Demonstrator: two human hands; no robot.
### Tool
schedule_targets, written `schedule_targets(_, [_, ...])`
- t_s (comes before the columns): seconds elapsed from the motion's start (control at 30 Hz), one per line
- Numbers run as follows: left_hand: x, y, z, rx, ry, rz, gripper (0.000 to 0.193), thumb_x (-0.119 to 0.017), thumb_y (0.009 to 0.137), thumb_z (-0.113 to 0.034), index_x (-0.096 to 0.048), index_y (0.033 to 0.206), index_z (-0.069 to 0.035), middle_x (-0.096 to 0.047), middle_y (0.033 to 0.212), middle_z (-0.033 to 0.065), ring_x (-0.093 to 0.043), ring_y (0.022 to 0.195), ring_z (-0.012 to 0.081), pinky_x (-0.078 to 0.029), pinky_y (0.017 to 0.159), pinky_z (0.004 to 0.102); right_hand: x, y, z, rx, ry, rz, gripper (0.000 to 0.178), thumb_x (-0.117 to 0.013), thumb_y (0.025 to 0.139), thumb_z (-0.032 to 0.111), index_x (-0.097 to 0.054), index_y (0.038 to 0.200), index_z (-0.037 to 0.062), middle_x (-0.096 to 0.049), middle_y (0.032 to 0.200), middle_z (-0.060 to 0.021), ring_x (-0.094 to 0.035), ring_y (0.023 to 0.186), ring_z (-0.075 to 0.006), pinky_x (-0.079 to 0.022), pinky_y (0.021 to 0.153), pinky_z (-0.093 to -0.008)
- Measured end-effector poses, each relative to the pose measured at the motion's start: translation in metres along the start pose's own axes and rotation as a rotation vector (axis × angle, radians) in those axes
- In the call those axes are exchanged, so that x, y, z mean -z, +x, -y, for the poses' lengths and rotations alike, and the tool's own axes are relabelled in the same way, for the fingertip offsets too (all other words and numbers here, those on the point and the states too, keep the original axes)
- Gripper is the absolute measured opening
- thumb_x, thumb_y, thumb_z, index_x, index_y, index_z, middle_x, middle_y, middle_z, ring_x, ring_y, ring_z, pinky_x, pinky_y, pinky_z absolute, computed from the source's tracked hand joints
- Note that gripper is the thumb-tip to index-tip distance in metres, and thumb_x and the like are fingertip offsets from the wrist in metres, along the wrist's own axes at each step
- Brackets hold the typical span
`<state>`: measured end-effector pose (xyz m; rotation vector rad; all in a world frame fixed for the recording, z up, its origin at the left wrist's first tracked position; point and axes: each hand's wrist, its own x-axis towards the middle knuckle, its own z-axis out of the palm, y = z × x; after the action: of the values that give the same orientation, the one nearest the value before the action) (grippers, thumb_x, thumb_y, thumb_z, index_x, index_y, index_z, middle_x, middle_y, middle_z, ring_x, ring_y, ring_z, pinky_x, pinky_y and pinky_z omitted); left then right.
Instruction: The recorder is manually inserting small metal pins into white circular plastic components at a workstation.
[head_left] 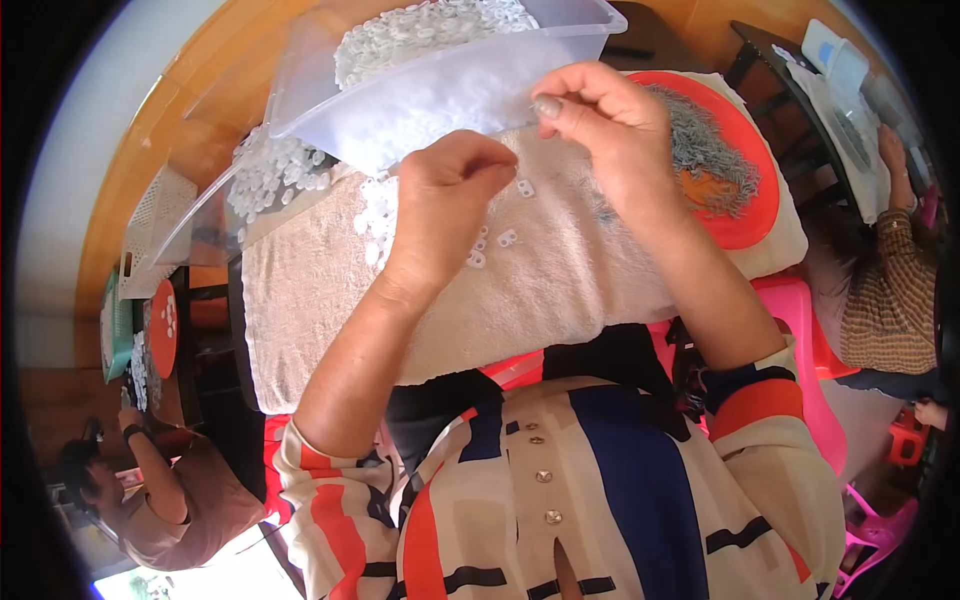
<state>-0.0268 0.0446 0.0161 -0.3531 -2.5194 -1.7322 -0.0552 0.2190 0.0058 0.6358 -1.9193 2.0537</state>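
Observation:
My left hand (447, 195) hovers over a beige towel (330, 300), its thumb and fingers pressed together. What it pinches, if anything, is too small to make out. My right hand (615, 125) is raised at the front of a clear plastic tub (460, 75), thumb and forefinger closed in a pinch; what lies between them I cannot tell. Under and between the hands lie small white plastic pieces with holes (507, 238), and a larger heap of white pieces (377, 215) sits left of my left hand. Right of my right wrist, a red plate (735, 228) holds a pile of thin grey strands (715, 150).
White pieces (435, 35) fill the tub, and more lie in a clear container (275, 175) at the left. One person (175, 495) works at lower left; another person's checked sleeve (890, 300) shows at right. A pink chair (800, 340) stands beside my right elbow.

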Motion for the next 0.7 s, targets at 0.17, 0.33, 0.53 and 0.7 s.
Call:
schedule_targets(0.17, [-0.005, 0.024, 0.016, -0.546, 0.532, 0.208, 0.011, -0.062, 0.069, 0.006, -0.065, 0.077, -0.001, -0.06, 0.083, 0.0102, -0.058, 0.084, 0.0298, -0.051, 0.071, 0.0382, 0.003, -0.005, 0.005, -0.034, 0.019, -0.053, 0.009, -0.062, 0.09, 0.004, -0.065, 0.098, 0.0, -0.063, 0.082, -0.0005, -0.058, 0.075, -0.0065, -0.045, 0.069, -0.0212])
schedule_targets(0.33, [-0.006, 0.033, 0.026, -0.633, 0.647, 0.352, 0.012, -0.061, 0.065, 0.006, -0.061, 0.072, -0.003, -0.059, 0.083, 0.0112, -0.057, 0.084, 0.0325, -0.05, 0.072, 0.0403, 0.003, -0.007, 0.005, 0.031, 0.074, -0.071, 0.005, -0.063, 0.085, -0.002, -0.064, 0.09, -0.0016, -0.064, 0.077, -0.001, -0.055, 0.067, -0.0063, -0.046, 0.062, -0.0212])
schedule_targets(0.53, [-0.003, 0.03, 0.02, -0.519, 0.568, 0.414, 0.01, -0.057, 0.068, 0.007, -0.05, 0.072, 0.001, -0.053, 0.076, 0.011, -0.054, 0.076, 0.0274, -0.046, 0.066, 0.0373, 0.005, -0.006, 0.003, 0.059, 0.019, -0.052, 0.005, -0.062, 0.084, -0.003, -0.064, 0.089, -0.0015, -0.063, 0.076, -0.0005, -0.054, 0.066, -0.0062, -0.045, 0.061, -0.0216])
schedule_targets(0.7, [-0.004, 0.021, 0.028, -0.289, 0.288, 0.293, 0.008, -0.06, 0.069, 0.007, -0.058, 0.075, 0.002, -0.06, 0.069, 0.013, -0.058, 0.063, 0.0255, -0.048, 0.062, 0.0334, 0.003, -0.007, 0.003, 0.021, -0.04, 0.02, 0.006, -0.06, 0.09, 0.001, -0.063, 0.094, -0.0016, -0.061, 0.082, -0.0004, -0.055, 0.073, -0.0065, -0.045, 0.068, -0.0209])
